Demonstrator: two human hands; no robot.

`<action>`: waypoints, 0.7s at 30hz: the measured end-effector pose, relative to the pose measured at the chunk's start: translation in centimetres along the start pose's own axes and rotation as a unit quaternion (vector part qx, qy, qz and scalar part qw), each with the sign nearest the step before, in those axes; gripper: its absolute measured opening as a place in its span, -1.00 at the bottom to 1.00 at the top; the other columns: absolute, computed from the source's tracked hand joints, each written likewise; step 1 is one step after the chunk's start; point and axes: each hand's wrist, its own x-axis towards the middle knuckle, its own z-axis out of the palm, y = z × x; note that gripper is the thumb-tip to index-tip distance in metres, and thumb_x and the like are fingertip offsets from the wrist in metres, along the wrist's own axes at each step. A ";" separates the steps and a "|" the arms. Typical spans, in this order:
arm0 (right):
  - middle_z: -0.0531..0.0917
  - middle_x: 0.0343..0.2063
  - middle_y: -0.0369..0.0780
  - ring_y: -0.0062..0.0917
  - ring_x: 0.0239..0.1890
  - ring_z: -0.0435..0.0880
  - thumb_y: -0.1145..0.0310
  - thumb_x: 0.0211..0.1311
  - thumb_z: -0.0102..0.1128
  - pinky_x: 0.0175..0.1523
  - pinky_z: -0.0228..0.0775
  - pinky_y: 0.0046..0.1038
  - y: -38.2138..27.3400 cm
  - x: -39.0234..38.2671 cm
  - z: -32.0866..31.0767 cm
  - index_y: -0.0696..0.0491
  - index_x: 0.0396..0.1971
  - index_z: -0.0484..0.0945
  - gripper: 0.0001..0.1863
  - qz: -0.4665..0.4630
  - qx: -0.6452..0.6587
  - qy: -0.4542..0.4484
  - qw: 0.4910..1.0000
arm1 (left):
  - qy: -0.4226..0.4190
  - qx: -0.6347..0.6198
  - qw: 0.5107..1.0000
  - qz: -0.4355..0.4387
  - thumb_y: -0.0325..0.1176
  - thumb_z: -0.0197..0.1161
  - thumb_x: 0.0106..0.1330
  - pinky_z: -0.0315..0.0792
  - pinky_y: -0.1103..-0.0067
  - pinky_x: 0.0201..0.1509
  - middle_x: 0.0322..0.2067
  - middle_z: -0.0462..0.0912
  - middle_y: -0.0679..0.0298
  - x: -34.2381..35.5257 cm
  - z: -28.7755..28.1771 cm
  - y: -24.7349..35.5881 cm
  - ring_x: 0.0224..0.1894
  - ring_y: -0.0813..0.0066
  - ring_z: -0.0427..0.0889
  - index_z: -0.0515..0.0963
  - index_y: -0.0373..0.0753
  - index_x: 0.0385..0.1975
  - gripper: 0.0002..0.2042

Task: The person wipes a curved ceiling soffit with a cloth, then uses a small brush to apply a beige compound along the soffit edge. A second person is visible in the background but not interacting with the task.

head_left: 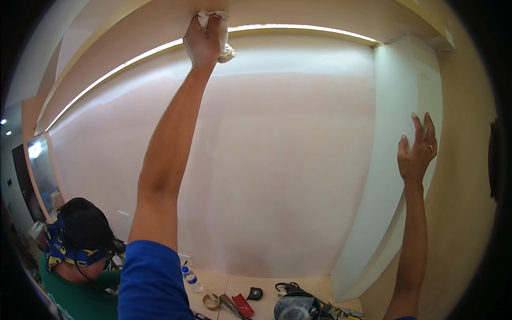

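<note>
Up at lit ceiling ledge point(298, 28), one crumpled white rag point(218, 32) is clenched in left hand point(202, 40); right hand point(417, 152) is held open against wall point(266, 160), empty.

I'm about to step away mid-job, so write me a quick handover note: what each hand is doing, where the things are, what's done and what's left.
Left hand: raised overhead, gripping a white rag pressed against the ceiling panel just in front of the lit strip.
Right hand: open, empty, fingers spread, resting at the edge of the white wall column.
Other things: tape roll, red tool, water bottle and a power tool lie on the floor below. Another person crouches at lower left.
Done: cannot tell how much of the panel is wiped.
Left: likely the rest of the panel along the strip.
</note>
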 end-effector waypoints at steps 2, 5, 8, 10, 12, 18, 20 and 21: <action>0.25 0.55 -0.17 -0.23 0.59 0.19 0.46 0.25 0.28 0.54 -0.04 0.06 0.4 0.1 -0.2 -0.24 0.43 0.40 -0.28 0.006 0.004 -0.006 1.000 | 0.012 -0.004 1.000 0.026 -0.14 0.28 0.45 0.59 0.32 -0.02 -0.25 0.79 0.10 0.1 0.0 0.3 -0.18 0.12 0.76 0.65 -0.27 -0.09 -0.70; 0.24 0.56 -0.17 -0.24 0.59 0.17 0.46 0.25 0.27 0.54 -0.04 0.07 1.1 -0.1 0.0 -0.24 0.44 0.40 -0.28 0.003 0.014 -0.002 1.000 | 0.045 -0.026 0.996 0.078 -0.18 0.28 0.47 0.58 0.36 -0.07 -0.27 0.77 0.14 0.7 0.1 2.5 -0.20 0.20 0.74 0.64 -0.27 -0.10 -0.74; 0.23 0.57 -0.17 -0.24 0.60 0.17 0.47 0.25 0.26 0.54 -0.05 0.08 1.9 -1.3 -0.1 -0.24 0.44 0.40 -0.28 0.011 0.014 -0.006 1.000 | 0.042 -0.070 0.995 0.058 -0.34 0.28 0.52 0.55 0.47 -0.20 -0.34 0.71 0.26 0.4 0.8 6.5 -0.31 0.44 0.66 0.63 -0.31 -0.15 -0.84; 0.23 0.57 -0.17 -0.24 0.60 0.17 0.47 0.25 0.26 0.53 -0.05 0.09 1.8 -0.9 -0.1 -0.24 0.43 0.40 -0.28 0.014 0.016 0.000 1.000 | 0.042 -0.008 0.997 0.069 -0.14 0.30 0.46 0.59 0.34 -0.07 -0.24 0.77 0.13 0.7 1.1 3.5 -0.18 0.14 0.73 0.65 -0.24 -0.07 -0.71; 0.23 0.57 -0.17 -0.24 0.60 0.17 0.47 0.24 0.26 0.53 -0.06 0.09 1.2 -0.7 0.5 -0.23 0.43 0.40 -0.28 0.016 0.017 -0.002 1.000 | 0.051 0.121 0.990 0.047 0.00 0.33 0.41 0.60 0.25 0.04 -0.14 0.79 0.04 -1.1 1.5 -0.3 -0.06 -0.06 0.75 0.65 -0.16 0.02 -0.61; 0.21 0.57 -0.18 -0.25 0.60 0.16 0.49 0.23 0.27 0.55 -0.06 0.07 1.8 -1.1 1.5 -0.23 0.42 0.42 -0.28 0.015 0.030 -0.003 0.999 | 0.050 0.009 0.997 0.061 -0.11 0.34 0.41 0.61 0.34 -0.01 -0.21 0.81 0.11 -1.0 1.8 3.5 -0.16 0.11 0.79 0.70 -0.21 -0.14 -0.72; 0.22 0.56 -0.18 -0.25 0.60 0.16 0.49 0.22 0.27 0.55 -0.07 0.05 2.4 -1.4 0.9 -0.23 0.41 0.43 -0.29 0.018 0.026 -0.003 1.000 | 0.054 -0.055 0.994 0.076 -0.16 0.30 0.43 0.61 0.37 -0.06 -0.27 0.81 0.10 -0.5 2.0 6.0 -0.23 0.16 0.79 0.70 -0.25 -0.16 -0.73; 0.22 0.56 -0.18 -0.24 0.59 0.16 0.49 0.22 0.27 0.56 -0.07 0.04 2.5 -1.3 0.8 -0.23 0.41 0.43 -0.29 0.015 0.029 -0.002 0.999 | 0.062 -0.047 0.994 0.072 -0.16 0.30 0.43 0.61 0.36 -0.05 -0.27 0.81 0.11 -0.7 2.1 5.6 -0.22 0.15 0.79 0.70 -0.25 -0.17 -0.74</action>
